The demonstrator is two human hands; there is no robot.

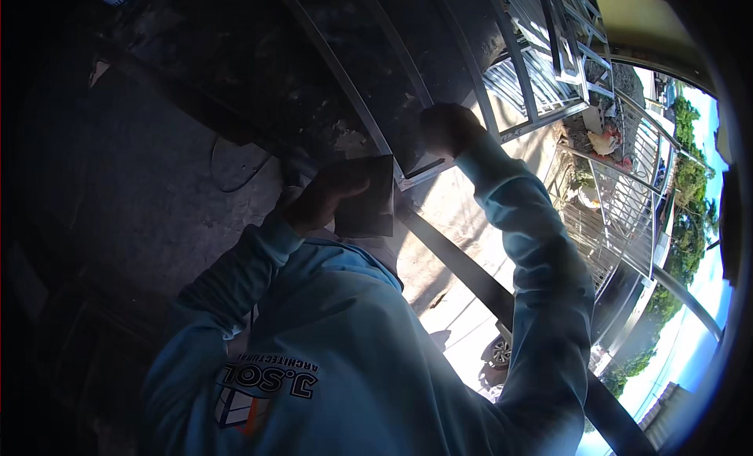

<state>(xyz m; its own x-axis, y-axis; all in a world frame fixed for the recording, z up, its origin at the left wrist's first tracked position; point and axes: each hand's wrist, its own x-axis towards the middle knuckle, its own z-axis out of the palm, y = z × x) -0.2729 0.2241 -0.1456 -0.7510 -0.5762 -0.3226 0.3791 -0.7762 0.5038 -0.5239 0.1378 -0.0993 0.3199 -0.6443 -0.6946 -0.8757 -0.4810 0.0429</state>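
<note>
My left hand is closed on a dark, flat rectangular plate, with the thumb lying across its face. The plate's right edge sits beside the near corner of a metal frame made of several parallel square bars; whether they touch I cannot tell. My right hand is closed over the frame's near edge, where a bar meets the end rail. Shadow darkens both hands, and the right fingertips are hidden.
A dark worktop spreads beneath the frame. A long dark beam runs below it toward the lower right. White metal grilles stand at the right, near a chicken. A wheel shows beyond my right arm. Sunlit ground lies below the frame.
</note>
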